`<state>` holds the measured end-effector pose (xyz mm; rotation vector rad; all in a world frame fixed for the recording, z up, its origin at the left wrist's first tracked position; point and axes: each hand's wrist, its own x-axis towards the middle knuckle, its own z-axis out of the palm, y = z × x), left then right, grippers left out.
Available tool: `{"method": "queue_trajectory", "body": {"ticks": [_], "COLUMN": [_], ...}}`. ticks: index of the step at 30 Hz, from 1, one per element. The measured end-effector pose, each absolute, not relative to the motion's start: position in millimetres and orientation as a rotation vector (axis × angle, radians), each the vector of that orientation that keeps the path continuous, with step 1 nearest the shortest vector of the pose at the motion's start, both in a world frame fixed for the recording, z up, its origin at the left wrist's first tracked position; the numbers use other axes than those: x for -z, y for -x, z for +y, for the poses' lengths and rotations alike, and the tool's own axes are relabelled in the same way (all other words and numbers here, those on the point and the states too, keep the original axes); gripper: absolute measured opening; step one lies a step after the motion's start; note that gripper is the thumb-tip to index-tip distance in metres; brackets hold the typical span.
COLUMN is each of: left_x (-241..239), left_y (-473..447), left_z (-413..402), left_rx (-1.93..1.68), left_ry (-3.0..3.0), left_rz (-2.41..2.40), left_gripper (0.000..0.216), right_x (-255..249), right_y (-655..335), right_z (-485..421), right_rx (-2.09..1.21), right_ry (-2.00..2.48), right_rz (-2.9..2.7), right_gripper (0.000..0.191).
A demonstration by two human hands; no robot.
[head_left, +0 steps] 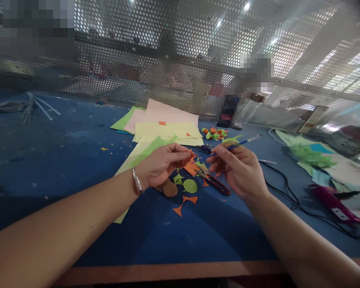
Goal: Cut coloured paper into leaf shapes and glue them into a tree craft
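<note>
My left hand [171, 160], a bracelet on its wrist, is closed in a pinch above the paper scraps. A small reddish-orange bit shows at its fingertips, too small to name. My right hand [237, 166] grips a thin blue pen-like stick [238, 145], whose pale end points up to the right and whose other tip points toward my left fingers. Beneath the hands lie red-handled scissors [217, 185], an orange paper piece [190, 168], a green paper circle [190, 186] and a brown disc [170, 189]. Dark-handled scissors [206, 149] lie partly hidden behind.
Pink paper [171, 112] and yellow paper sheets [165, 132] are layered at the back. A pile of small orange and green paper pieces [214, 133] sits beside them. At right are a magenta power strip [333, 204], a black cable [283, 180] and green cut paper [313, 156]. Perforated metal [123, 76] borders the table.
</note>
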<state>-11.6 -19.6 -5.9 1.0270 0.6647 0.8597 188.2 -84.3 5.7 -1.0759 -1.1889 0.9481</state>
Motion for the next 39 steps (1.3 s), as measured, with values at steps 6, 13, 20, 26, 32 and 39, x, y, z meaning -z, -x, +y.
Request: {"method": "queue_trajectory", "body": {"ticks": [6, 13, 20, 26, 32, 39], "left_x": [6, 3, 0, 1, 2, 2], "left_y": [13, 15, 16, 16, 16, 14], "left_z": [-20, -20, -22, -22, -20, -22], "left_rx": [-0.756, -0.717, -0.737, -0.739, -0.745, -0.775], "left_ry": [-1.024, -1.046, -1.092, -1.150, -1.196, -1.120], "left_rz": [0.582, 0.543, 0.582, 0.572, 0.582, 0.584], "left_gripper": [0.013, 0.013, 0.019, 0.019, 0.018, 0.017], "right_x": [-2, -4, -3, -5, -4, -5], "right_y": [-193, -194, -192, -192, -192, -192], "right_z": [-85, -90, -92, -94, -94, -93], "right_rx": [-0.734, -0.667, -0.622, -0.636, -0.613, -0.665], "right_ry": [1.060, 1.037, 1.063, 1.043, 1.065, 1.042], "right_rz": [-1.272, -1.318, -1.371, -1.364, -1.379, -1.414], "right_gripper": [0.024, 0.022, 0.024, 0.021, 0.023, 0.022]}}
